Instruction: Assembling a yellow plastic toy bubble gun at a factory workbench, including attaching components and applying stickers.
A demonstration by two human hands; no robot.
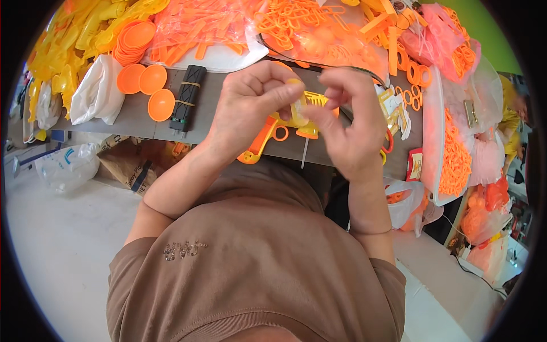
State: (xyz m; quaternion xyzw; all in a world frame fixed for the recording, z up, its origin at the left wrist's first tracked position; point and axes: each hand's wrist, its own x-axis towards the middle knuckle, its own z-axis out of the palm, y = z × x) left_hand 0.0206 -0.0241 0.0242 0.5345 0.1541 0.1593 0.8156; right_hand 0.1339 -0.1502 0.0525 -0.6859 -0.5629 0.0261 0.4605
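My left hand point(248, 105) and my right hand point(347, 122) meet above the grey table edge point(137, 117). Together they pinch a small clear plastic packet point(300, 108) holding a yellow toy comb point(315, 100). The fingertips of both hands close on the packet's top. Just beneath it lie an orange plastic toy handle point(256, 149) and orange toy scissors rings point(280, 134), partly hidden by my hands.
Three orange bowl halves point(149, 85) and a black rectangular device point(187, 98) lie at the left. Bags of orange and yellow plastic toy parts point(319, 34) crowd the back. White trays of orange rings point(453, 159) stand at the right. A cardboard box point(134, 165) sits under the table.
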